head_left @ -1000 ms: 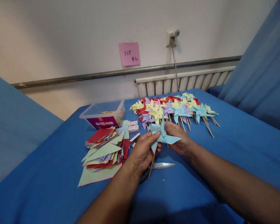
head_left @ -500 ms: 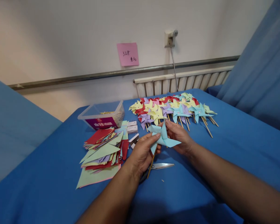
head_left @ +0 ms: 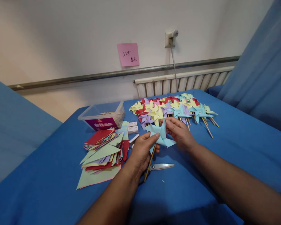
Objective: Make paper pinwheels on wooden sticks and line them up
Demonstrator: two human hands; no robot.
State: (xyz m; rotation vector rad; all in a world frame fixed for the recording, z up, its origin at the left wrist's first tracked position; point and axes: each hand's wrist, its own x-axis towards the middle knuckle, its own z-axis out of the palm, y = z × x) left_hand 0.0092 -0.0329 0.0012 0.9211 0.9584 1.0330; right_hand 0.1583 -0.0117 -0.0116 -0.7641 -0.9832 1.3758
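Two hands are working one light-blue pinwheel [head_left: 161, 135] above the blue table [head_left: 224, 150]: left hand [head_left: 141, 151] is gripping its stick, right hand [head_left: 180, 132] pinching a vane. Since a second ago, both are carrying it slightly farther toward the finished pinwheels [head_left: 173, 109]; scissors [head_left: 160, 167] are lying beneath.

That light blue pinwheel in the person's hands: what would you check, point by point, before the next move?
1. Left hand has a grip on the light blue pinwheel and its wooden stick: ok.
2. Right hand steadies the paper blades: ok.
3. Centre pin fixed through the blades: cannot tell, fingers cover it.
4. Scissors lie flat on the blue cloth, blades closed, below the hands: ok.
5. Finished pinwheels lie just behind the hands, apart from them: ok.
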